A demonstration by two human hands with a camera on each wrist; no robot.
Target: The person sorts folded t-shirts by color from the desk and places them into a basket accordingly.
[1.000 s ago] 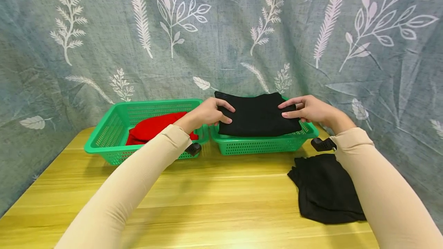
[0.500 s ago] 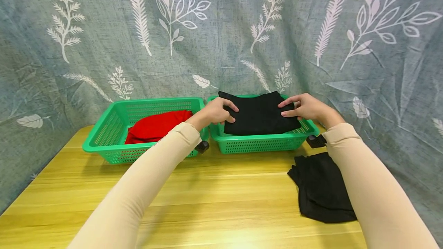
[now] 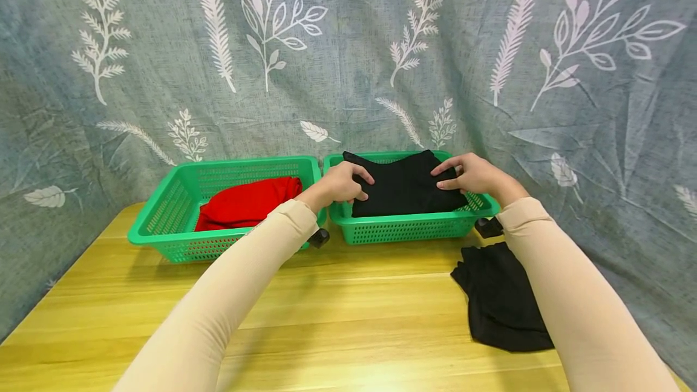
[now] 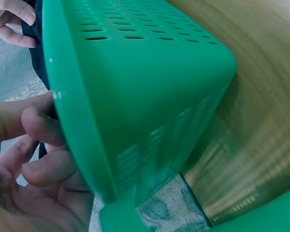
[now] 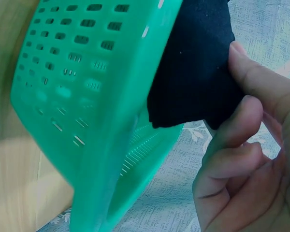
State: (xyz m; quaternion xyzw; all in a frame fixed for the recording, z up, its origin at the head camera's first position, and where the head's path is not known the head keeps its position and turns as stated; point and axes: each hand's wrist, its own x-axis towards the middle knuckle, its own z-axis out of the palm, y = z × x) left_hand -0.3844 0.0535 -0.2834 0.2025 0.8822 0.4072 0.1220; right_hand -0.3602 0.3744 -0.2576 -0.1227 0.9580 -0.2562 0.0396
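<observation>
**Black cloth sits lower in the right basket**

Since a second ago, the folded black cloth (image 3: pixel 403 189) has come down along with both hands, so the back rim of the right basket (image 3: pixel 408 231) now shows behind it. The cloth lies within the basket, its rear corners rising to the rim. The right hand (image 3: pixel 478 175) pinches its side edge between thumb and fingers; the left hand (image 3: pixel 340 183) appears to grip the opposite edge, though the rim hides part of that hold.

The step in hand looks like setting the cloth down in the basket; the next move calls for lowering evenly, then loosening both hands without dragging the edges back up.

Just beside it, the left basket (image 3: pixel 179 237) holds red cloth (image 3: pixel 245 201). A second black piece (image 3: pixel 501 301) lies on the worktop (image 3: pixel 337 319), partly hidden by the right sleeve (image 3: pixel 577 283). The basket's rim and walls leave the fingers little room at the sides.
</observation>
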